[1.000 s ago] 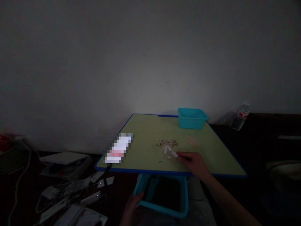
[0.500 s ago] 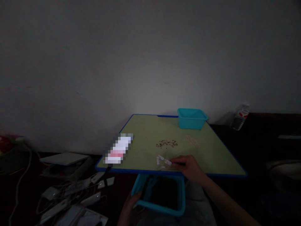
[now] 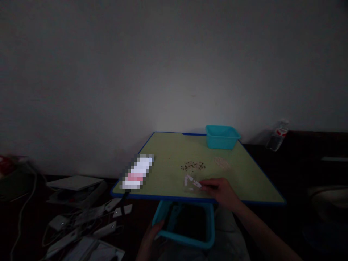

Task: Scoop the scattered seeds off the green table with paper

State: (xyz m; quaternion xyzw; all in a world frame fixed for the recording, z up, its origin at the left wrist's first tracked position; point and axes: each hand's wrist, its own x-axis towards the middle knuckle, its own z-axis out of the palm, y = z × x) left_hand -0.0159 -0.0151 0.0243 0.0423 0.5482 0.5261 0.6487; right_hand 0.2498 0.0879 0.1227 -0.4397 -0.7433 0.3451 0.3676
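My right hand point(image 3: 217, 187) is closed, thumb and fingers pinching a small see-through piece with white patches point(image 3: 189, 179), which looks like a clear plastic bag. It is over the near part of the folding table, just in front of a scatter of dark seed-like bits point(image 3: 193, 166). A patch of pale grains point(image 3: 222, 163) lies to their right. Below the table's front edge, my left hand point(image 3: 152, 233) grips the left rim of a turquoise plastic basin point(image 3: 187, 240) above my lap. The basin's inside looks dark, and I cannot make out what is in it.
A second turquoise basin point(image 3: 222, 140) stands at the table's back right. A blurred-out bright phone-like screen point(image 3: 137, 172) is at the left edge of the blue-rimmed table point(image 3: 160, 152). Chargers and cables point(image 3: 81, 221) clutter the left. A plastic bottle point(image 3: 278, 136) leans against the wall at right.
My right hand has shifted slightly right and a little up with the clear piece. My left hand and the basin it grips stay nearly still.
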